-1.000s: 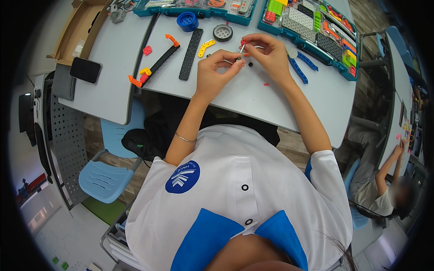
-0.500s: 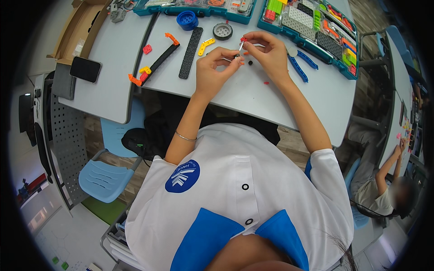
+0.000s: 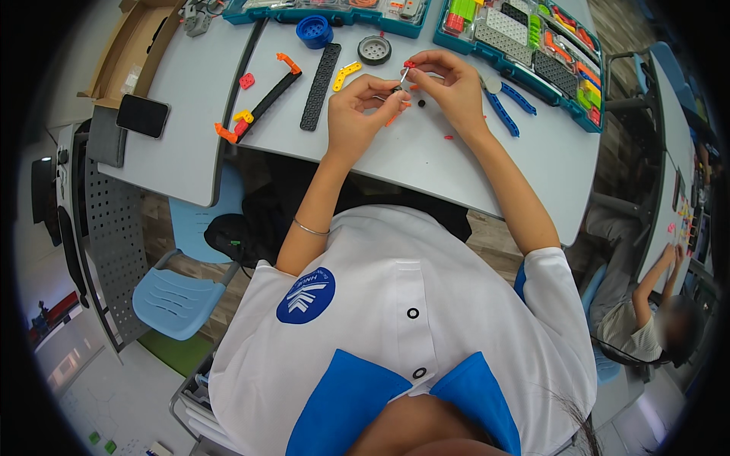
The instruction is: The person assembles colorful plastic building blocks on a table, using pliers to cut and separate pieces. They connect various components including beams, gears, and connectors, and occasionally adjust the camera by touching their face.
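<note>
My left hand (image 3: 354, 114) is closed in a pinch on a small black piece (image 3: 396, 89) at the lower end of a thin metal rod (image 3: 404, 77). With thumb and forefinger, my right hand (image 3: 450, 85) grips the rod's upper end, where a small red piece (image 3: 409, 64) sits. The fingers partly hide both pieces. Under the hands lies an orange part (image 3: 392, 119), partly covered by the left fingers. Close by on the table are a small black piece (image 3: 421, 103) and a small red bit (image 3: 449, 137).
Left of my hands lie a yellow angled beam (image 3: 347, 76), a black perforated strip (image 3: 320, 87) and a black bar with orange ends (image 3: 270, 99). Behind stand a grey wheel (image 3: 374, 50) and a blue hub (image 3: 314, 32). Blue-handled pliers (image 3: 502, 110) and a parts case (image 3: 525, 53) are at right.
Both hands stay close together on the rod, with only slight finger movement. More of the orange part shows beneath the left fingers.
</note>
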Available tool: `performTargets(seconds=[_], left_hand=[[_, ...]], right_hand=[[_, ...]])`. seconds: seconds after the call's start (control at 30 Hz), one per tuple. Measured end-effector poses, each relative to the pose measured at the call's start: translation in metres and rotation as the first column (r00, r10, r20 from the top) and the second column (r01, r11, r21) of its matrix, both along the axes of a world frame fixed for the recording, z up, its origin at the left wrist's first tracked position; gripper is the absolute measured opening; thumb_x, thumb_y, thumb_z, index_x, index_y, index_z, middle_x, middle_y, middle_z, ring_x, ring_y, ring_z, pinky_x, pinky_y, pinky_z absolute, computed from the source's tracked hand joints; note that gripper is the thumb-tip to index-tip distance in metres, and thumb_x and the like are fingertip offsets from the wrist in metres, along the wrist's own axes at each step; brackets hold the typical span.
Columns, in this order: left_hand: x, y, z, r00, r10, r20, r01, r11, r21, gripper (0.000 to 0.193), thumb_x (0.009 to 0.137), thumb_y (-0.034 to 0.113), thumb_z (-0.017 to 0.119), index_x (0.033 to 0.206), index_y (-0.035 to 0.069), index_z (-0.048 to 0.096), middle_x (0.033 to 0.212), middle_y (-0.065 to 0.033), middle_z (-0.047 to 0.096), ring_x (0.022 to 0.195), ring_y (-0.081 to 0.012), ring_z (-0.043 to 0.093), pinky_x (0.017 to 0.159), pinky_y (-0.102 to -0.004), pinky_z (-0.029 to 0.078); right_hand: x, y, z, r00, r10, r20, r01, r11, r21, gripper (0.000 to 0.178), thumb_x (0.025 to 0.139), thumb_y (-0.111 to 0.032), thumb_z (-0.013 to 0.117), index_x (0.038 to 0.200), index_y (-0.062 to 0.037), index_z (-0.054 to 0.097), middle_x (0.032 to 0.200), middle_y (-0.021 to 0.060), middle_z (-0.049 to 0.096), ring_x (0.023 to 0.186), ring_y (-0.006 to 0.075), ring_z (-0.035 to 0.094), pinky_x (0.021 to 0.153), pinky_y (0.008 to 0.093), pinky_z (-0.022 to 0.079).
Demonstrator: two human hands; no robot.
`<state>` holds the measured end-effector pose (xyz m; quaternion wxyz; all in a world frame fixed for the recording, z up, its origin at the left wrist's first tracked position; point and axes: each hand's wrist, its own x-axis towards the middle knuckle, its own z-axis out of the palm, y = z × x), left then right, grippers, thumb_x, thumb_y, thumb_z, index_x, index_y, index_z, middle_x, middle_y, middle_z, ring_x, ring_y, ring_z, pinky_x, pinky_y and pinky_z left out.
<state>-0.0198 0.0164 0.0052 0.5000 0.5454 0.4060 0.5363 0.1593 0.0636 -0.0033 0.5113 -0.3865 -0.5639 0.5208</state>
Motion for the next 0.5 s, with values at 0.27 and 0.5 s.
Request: performTargets(seconds=[0.27, 0.5], left_hand=[[0.0002, 0.0012, -0.0028, 1.000, 0.009, 0.015, -0.009, 1.000, -0.021, 0.018, 0.089, 0.002, 0.071, 0.105, -0.006, 0.068, 0.093, -0.0151, 0.075, 0.083, -0.0184, 0.075, 0.069, -0.0245, 0.059], [0.0008, 0.0008, -0.0017, 0.999, 0.003, -0.034, -0.004, 0.999, -0.050, 0.018, 0.091, 0.000, 0.069, 0.107, -0.007, 0.066, 0.093, -0.0164, 0.074, 0.083, -0.0188, 0.074, 0.072, -0.0263, 0.060]], right_hand=[[0.0032, 0.0040, -0.0048, 0.999, 0.047, -0.025, -0.048, 0.998, -0.030, 0.022, 0.089, -0.002, 0.070, 0.109, 0.0047, 0.066, 0.106, 0.0103, 0.070, 0.098, 0.0155, 0.070, 0.080, 0.0272, 0.059], [0.0029, 0.0033, -0.0056, 0.999, 0.042, 0.018, -0.041, 0.998, -0.038, 0.020, 0.090, -0.002, 0.069, 0.109, 0.0051, 0.067, 0.105, 0.0106, 0.070, 0.095, 0.0143, 0.070, 0.080, 0.0253, 0.059]])
